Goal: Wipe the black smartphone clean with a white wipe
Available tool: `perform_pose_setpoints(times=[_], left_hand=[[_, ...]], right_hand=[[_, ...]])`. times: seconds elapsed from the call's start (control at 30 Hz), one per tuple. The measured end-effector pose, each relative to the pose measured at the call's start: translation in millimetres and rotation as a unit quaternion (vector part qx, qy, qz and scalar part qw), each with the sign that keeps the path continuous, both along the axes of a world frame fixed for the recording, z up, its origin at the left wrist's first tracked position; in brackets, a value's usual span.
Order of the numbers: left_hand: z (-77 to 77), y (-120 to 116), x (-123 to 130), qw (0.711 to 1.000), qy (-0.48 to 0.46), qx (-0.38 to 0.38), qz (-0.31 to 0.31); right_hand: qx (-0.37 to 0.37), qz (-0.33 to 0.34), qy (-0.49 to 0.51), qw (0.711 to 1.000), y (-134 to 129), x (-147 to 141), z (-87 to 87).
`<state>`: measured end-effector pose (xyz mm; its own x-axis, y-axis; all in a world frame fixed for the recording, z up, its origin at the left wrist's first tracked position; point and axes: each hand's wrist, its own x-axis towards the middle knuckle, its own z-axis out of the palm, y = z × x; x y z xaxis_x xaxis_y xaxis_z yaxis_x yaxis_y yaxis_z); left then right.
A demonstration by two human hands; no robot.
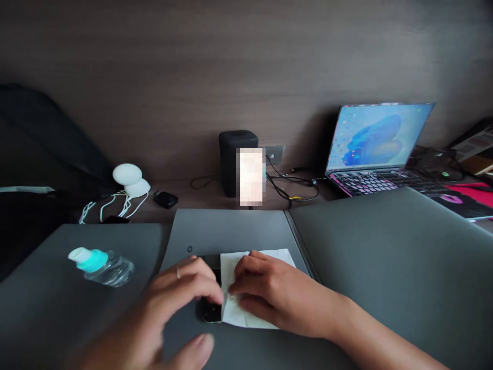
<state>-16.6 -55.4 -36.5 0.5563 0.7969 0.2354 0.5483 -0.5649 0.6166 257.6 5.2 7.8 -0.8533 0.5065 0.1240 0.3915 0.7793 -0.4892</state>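
At lower centre, your left hand has its thumb wide; your right hand rests on white cloth, grip unclear. Dark device: only part-covered, left strip bare.

- Hands: two, one left hand, one right hand
- Finger ring: one
- White sheet: one
- Dark phone-like device: one
- Clear bottle with turquoise collar: one
- White round-headed device: one
- Small black object: one
- Black box-shaped unit: one
- Open laptop: one
- Wall socket plate: one
- Cables: several, overlapping; exact count cannot be told
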Motion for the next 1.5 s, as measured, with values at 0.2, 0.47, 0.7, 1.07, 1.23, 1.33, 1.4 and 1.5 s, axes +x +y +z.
perform_pose_setpoints(times=[0.2, 0.47, 0.7, 1.07, 1.23, 1.33, 1.4, 1.5], left_hand=[[43.1, 30.3, 28.8, 0.993, 0.116, -0.006, -0.03], [31.7, 32.3, 23.0, 0.993, 0.113, -0.017, -0.011], [31.9, 34.2, 24.1, 0.995, 0.097, -0.034, 0.002], [31.1, 34.9, 23.6, 0.995, 0.096, -0.032, -0.004], [31.0, 36.3, 24.2, 0.995, 0.101, -0.025, -0.009], [32.3, 36.9, 24.9, 0.994, 0.104, -0.029, -0.012], [33.0, 37.2, 25.0, 0.994, 0.106, -0.03, -0.014], [33.6, 37.8, 25.0, 0.994, 0.107, -0.025, -0.016]], right_hand=[[0.017, -0.003, 0.011, 1.0, 1.2, -1.6, -2.0], [0.002, -0.017, 0.009, 1.0, 5.9, 5.7, -1.1], [0.006, -0.002, 0.021, 1.0, 5.2, 2.4, -1.9], [0.009, -0.009, 0.004, 1.0, 7.5, 3.2, -0.3], [0.02, -0.011, 0.018, 1.0, 6.6, 2.8, -2.5], [0.01, 0.015, 0.019, 1.0, 6.1, 3.6, -1.5], [-0.003, 0.013, 0.014, 1.0, 6.4, 5.2, -0.1], [-0.015, 0.004, 0.013, 1.0, 6.6, 3.4, -0.1]])
